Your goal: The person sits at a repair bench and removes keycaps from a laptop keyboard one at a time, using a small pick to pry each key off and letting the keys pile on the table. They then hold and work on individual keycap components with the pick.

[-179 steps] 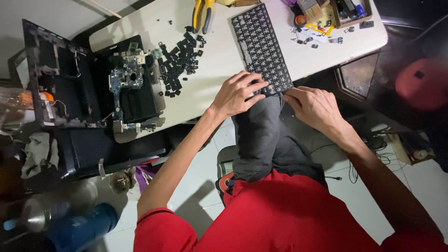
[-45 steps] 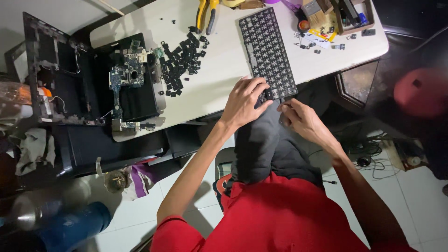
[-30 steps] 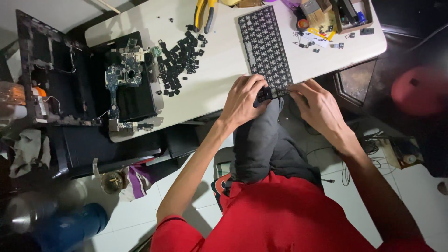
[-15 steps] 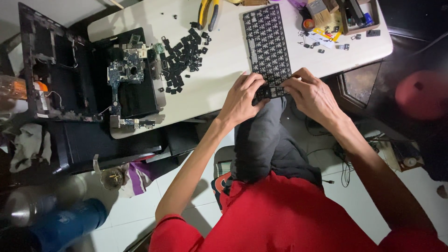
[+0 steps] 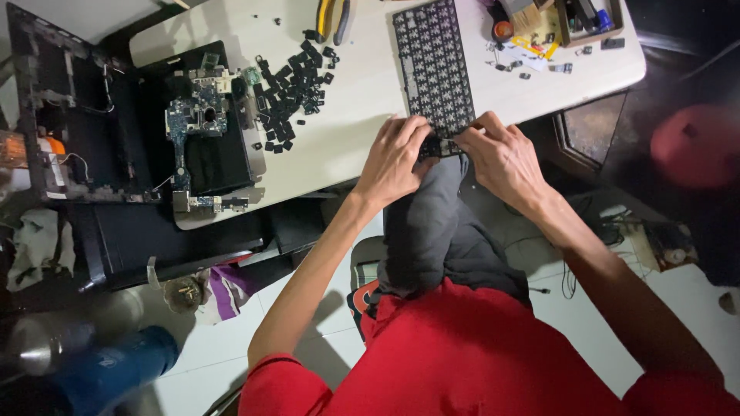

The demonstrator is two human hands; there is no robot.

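Key-stripping step: left hand and right hand pinched narrow on near edge of black stripped laptop keyboard overhanging white table; next likely needs fingertip prying.

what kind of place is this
Probably a small electronics repair bench, maybe at home: an opened laptop shell with bare circuit board, a pile of loose black keycaps, and a stripped keyboard on a white table.

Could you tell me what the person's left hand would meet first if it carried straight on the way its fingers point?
The left hand points up and slightly right across the white table. Its fingertips already touch the near end of the keyboard frame, so it would likely slide along that; height is hard to judge.
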